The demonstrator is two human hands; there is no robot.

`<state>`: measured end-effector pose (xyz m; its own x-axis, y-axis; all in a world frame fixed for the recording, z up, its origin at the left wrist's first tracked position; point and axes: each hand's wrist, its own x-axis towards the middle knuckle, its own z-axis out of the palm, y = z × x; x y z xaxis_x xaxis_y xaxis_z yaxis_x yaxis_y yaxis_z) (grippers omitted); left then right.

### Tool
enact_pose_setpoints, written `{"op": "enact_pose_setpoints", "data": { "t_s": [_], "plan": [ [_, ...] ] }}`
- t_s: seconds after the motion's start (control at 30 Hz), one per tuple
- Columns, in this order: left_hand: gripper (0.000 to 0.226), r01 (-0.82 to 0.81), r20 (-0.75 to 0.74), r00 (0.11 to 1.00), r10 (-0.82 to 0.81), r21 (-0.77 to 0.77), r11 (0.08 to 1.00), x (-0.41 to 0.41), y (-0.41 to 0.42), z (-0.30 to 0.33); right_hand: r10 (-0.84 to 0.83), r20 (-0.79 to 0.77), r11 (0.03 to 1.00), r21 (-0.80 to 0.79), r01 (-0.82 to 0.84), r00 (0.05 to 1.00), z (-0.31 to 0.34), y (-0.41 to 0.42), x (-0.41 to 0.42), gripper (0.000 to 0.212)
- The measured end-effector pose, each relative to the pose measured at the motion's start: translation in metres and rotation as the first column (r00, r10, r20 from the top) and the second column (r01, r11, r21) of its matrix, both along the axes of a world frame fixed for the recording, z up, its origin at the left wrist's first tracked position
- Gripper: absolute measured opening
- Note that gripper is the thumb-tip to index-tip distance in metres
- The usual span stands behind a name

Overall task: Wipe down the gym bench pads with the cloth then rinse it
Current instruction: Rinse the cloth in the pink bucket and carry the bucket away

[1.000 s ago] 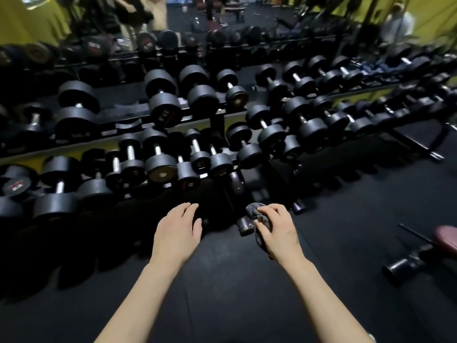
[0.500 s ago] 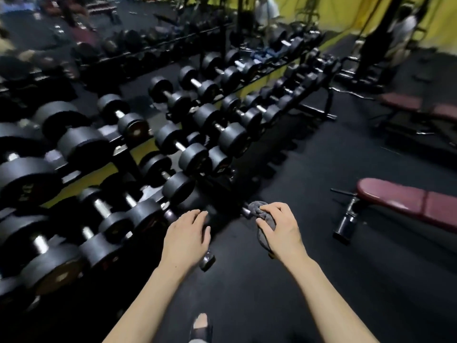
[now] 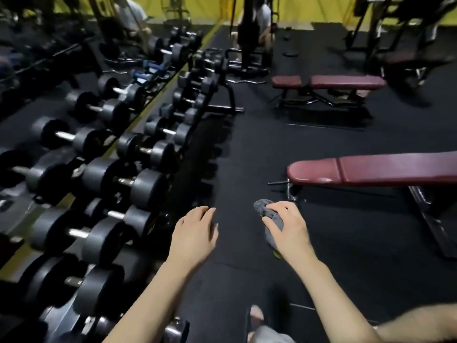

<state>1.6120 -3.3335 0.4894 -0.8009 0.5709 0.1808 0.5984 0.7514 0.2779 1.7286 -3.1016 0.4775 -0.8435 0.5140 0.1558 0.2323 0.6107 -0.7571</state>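
My right hand (image 3: 289, 229) grips a bunched grey cloth (image 3: 268, 215) in front of me, above the black floor. My left hand (image 3: 194, 235) hovers beside it, fingers relaxed and holding nothing. A maroon padded bench (image 3: 376, 169) stands to the right, its near end a short way beyond the cloth. A second maroon bench (image 3: 346, 82) stands farther back.
A long rack of black dumbbells (image 3: 128, 179) runs along the left, beside a mirror. A smaller weight rack (image 3: 210, 78) ends it at the back. Machines and people (image 3: 257, 23) are at the far wall. Black rubber floor (image 3: 247, 149) lies between rack and benches.
The view has swung right, away from the dumbbell rack toward the benches. Both hands keep the same pose, the cloth still in my right hand.
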Motion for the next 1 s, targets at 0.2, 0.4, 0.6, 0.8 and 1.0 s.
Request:
{"op": "enact_pose_setpoints", "data": {
  "t_s": [0.2, 0.4, 0.6, 0.8, 1.0],
  "plan": [
    [0.042, 0.038, 0.04, 0.998, -0.038, 0.012, 0.999, -0.113, 0.129, -0.003, -0.082, 0.009, 0.997, 0.002, 0.082, 0.997, -0.009, 0.122, -0.102, 0.02],
    [0.042, 0.033, 0.032, 0.999, -0.034, 0.041, 0.999, -0.217, 0.229, 0.012, -0.011, 0.031, 1.0, -0.001, 0.011, 0.999, -0.003, 0.22, -0.221, 0.019],
    [0.041, -0.026, 0.03, 0.999, 0.025, 0.019, 0.999, -0.328, 0.264, 0.004, 0.072, 0.002, 0.997, -0.029, -0.072, 0.997, -0.002, 0.273, -0.361, 0.016],
    [0.044, 0.016, -0.045, 0.999, -0.019, -0.052, 0.999, -0.489, 0.319, -0.005, 0.095, -0.043, 0.995, 0.005, -0.095, 0.995, 0.001, 0.329, -0.52, 0.019],
    [0.041, 0.127, -0.034, 0.991, -0.128, -0.024, 0.992, -0.645, 0.424, 0.019, -0.083, -0.054, 0.996, -0.029, 0.082, 0.995, 0.029, 0.414, -0.643, 0.019]
  ]
}}
